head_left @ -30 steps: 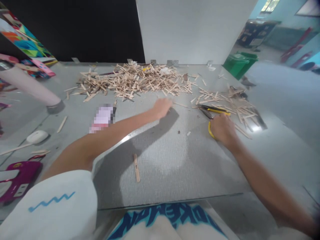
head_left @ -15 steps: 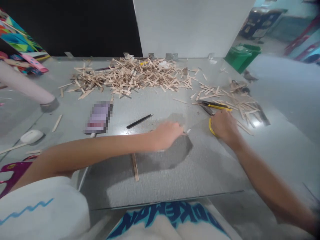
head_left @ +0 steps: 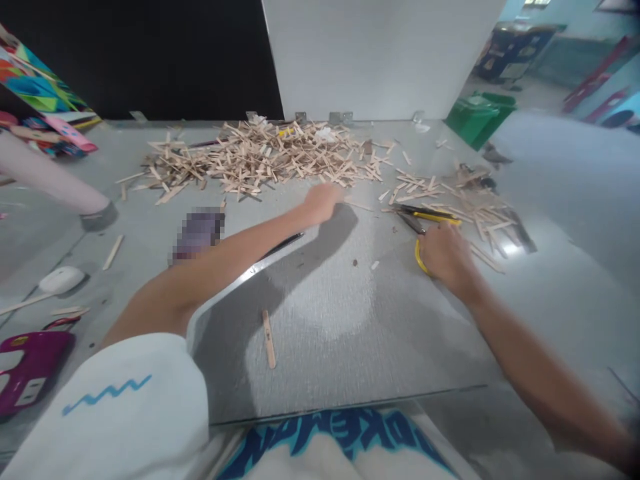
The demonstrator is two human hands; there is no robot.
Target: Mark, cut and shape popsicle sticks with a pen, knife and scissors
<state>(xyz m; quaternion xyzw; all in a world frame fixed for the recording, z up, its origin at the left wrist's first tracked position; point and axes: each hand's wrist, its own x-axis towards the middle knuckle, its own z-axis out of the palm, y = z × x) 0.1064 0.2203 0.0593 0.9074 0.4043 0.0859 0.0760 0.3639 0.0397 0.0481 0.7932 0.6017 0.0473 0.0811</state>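
My left hand [head_left: 323, 203] is stretched forward over the grey tabletop, near the front edge of a heap of wooden sticks [head_left: 280, 157]. Its fingers are closed and blurred; what they hold, if anything, is hidden. On the right, my right hand [head_left: 447, 257] grips yellow-handled scissors [head_left: 420, 257], blades pointing up and left. A black and yellow tool [head_left: 430, 214] lies just beyond that hand. One flat wooden stick [head_left: 269, 340] lies alone near the front. Partly under my left forearm is a black pen [head_left: 285, 245].
A blurred-out phone [head_left: 200, 230] lies left of centre. Farther left are a white mouse-like object [head_left: 63, 280] and a magenta device [head_left: 37, 367]. More sticks [head_left: 493, 217] lie scattered at the right. A green bin [head_left: 480, 120] stands at the back right.
My left hand has moved away from me, from the middle of the tabletop toward the stick heap. The right hand with the scissors has stayed in nearly the same place.
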